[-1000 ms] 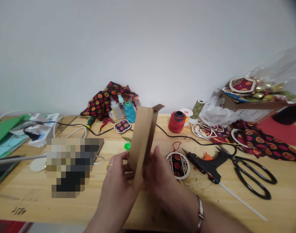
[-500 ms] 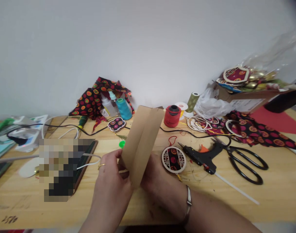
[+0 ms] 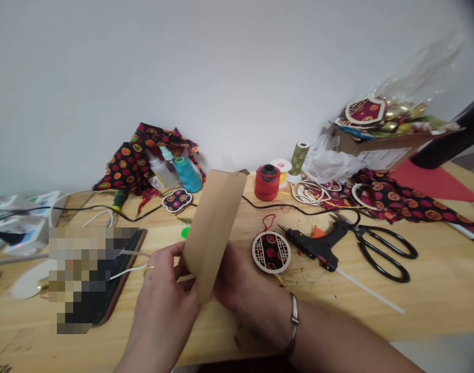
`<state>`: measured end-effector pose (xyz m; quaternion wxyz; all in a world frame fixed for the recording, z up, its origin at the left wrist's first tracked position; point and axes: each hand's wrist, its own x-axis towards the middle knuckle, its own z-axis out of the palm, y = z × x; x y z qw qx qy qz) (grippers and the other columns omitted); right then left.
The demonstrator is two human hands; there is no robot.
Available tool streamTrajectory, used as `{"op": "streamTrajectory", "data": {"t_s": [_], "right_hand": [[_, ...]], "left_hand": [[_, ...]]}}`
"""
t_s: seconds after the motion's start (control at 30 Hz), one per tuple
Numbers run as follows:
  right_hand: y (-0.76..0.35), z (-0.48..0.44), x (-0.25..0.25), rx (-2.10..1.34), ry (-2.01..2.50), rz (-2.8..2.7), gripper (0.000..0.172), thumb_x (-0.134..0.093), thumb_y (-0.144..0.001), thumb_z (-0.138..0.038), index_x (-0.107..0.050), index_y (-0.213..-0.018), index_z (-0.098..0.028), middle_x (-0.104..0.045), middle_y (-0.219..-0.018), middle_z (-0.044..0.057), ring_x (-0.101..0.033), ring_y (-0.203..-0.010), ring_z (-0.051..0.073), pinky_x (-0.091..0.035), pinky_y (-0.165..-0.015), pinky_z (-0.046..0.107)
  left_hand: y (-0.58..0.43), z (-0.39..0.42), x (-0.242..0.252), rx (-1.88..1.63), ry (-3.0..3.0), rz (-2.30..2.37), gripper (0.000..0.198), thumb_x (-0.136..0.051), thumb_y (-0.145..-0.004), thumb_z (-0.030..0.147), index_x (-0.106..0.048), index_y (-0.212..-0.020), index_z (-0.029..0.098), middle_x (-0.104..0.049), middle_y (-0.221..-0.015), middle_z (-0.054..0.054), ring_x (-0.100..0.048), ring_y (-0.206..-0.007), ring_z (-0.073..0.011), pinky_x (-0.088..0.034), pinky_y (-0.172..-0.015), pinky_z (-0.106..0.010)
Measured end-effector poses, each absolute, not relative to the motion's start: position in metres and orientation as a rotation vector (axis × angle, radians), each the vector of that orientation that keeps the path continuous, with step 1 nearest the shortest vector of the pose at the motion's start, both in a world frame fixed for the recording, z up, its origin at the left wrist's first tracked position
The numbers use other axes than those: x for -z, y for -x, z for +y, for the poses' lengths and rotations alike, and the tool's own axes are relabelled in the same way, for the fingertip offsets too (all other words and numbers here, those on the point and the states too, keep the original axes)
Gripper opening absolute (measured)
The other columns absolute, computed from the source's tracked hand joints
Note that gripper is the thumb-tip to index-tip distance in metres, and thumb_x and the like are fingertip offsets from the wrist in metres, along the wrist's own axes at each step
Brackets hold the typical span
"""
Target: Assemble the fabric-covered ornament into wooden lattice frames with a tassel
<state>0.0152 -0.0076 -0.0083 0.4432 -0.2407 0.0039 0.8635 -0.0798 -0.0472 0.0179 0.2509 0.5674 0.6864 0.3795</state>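
Note:
Both hands hold a folded brown cardboard piece (image 3: 213,228) upright over the wooden table (image 3: 416,321). My left hand (image 3: 165,295), with a ring on one finger, pinches its lower left edge. My right hand (image 3: 242,285), a bracelet at the wrist, grips its lower right side from behind; most of those fingers are hidden by the cardboard. A round wooden ornament (image 3: 271,252) with red-and-black fabric lies just right of my right hand.
A black glue gun (image 3: 318,246) and black scissors (image 3: 385,248) lie to the right. Red thread spool (image 3: 266,182), teal spool (image 3: 188,175), glue bottles and patterned fabric (image 3: 136,158) sit along the wall. A tablet (image 3: 120,269), cables and a box of ornaments (image 3: 377,132) flank the sides.
The cardboard has flattened and tilted, its top flap closing down. My view has drifted right and tilted, so everything on the table sits further left in the picture.

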Motion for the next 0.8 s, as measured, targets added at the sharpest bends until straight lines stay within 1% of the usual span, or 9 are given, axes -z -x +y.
{"op": "streamTrajectory", "data": {"t_s": [0.07,0.13,0.23,0.33,0.47,0.67,0.8], "right_hand": [[-0.017,-0.008,0.004,-2.152,0.590,0.018,0.037,-0.034,-0.090,-0.030,-0.060,-0.069,-0.015,-0.058,-0.056,0.002,-0.049,-0.045,0.014,-0.040,-0.044,0.025],[-0.018,-0.009,0.000,-2.155,0.583,0.027,0.038,-0.032,-0.091,-0.028,-0.060,-0.069,-0.016,-0.057,-0.055,0.002,-0.049,-0.045,0.014,-0.043,-0.047,0.026],[-0.019,-0.010,-0.006,-2.146,0.572,0.048,0.037,-0.032,-0.091,-0.026,-0.059,-0.068,-0.016,-0.058,-0.055,0.002,-0.054,-0.050,0.015,-0.048,-0.055,0.028],[-0.018,-0.010,-0.007,-2.124,0.576,0.078,0.036,-0.032,-0.092,-0.023,-0.058,-0.067,-0.017,-0.058,-0.054,0.001,-0.057,-0.056,0.017,-0.051,-0.062,0.030],[-0.018,-0.009,-0.003,-2.089,0.600,0.113,0.033,-0.036,-0.091,-0.022,-0.059,-0.068,-0.016,-0.059,-0.054,0.002,-0.059,-0.058,0.018,-0.051,-0.063,0.031],[-0.022,-0.011,-0.006,-2.076,0.602,0.148,0.028,-0.041,-0.088,-0.020,-0.061,-0.069,-0.016,-0.061,-0.058,0.002,-0.057,-0.058,0.016,-0.051,-0.065,0.029],[-0.023,-0.013,-0.009,-2.091,0.587,0.152,0.027,-0.043,-0.087,-0.022,-0.062,-0.069,-0.015,-0.061,-0.062,0.001,-0.055,-0.056,0.015,-0.050,-0.064,0.027]], "left_hand": [[0.080,-0.048,-0.019,-0.972,-1.575,1.856,0.053,-0.072,-0.055,0.028,-0.058,-0.105,0.018,-0.062,-0.108,-0.011,-0.069,-0.084,-0.0284,-0.062,-0.059,-0.038],[0.081,-0.048,-0.021,-0.944,-1.595,1.854,0.054,-0.072,-0.056,0.029,-0.057,-0.106,0.018,-0.062,-0.109,-0.012,-0.069,-0.083,-0.0285,-0.062,-0.057,-0.037],[0.082,-0.047,-0.024,-0.943,-1.588,1.857,0.052,-0.074,-0.056,0.031,-0.057,-0.104,0.019,-0.063,-0.108,-0.011,-0.070,-0.080,-0.0279,-0.061,-0.055,-0.036],[0.082,-0.045,-0.023,-0.924,-1.565,1.850,0.051,-0.075,-0.055,0.031,-0.058,-0.102,0.019,-0.065,-0.107,-0.011,-0.070,-0.080,-0.0281,-0.061,-0.056,-0.036],[0.082,-0.044,-0.022,-0.899,-1.525,1.814,0.054,-0.075,-0.057,0.031,-0.056,-0.105,0.018,-0.065,-0.110,-0.012,-0.071,-0.081,-0.0276,-0.061,-0.059,-0.036],[0.081,-0.046,-0.024,-0.919,-1.437,1.724,0.055,-0.076,-0.058,0.033,-0.052,-0.106,0.020,-0.069,-0.099,-0.009,-0.071,-0.079,-0.0272,-0.060,-0.058,-0.035],[0.082,-0.045,-0.024,-0.901,-1.446,1.793,0.058,-0.076,-0.055,0.036,-0.052,-0.106,0.021,-0.068,-0.101,-0.009,-0.071,-0.078,-0.0280,-0.059,-0.056,-0.034]]}}
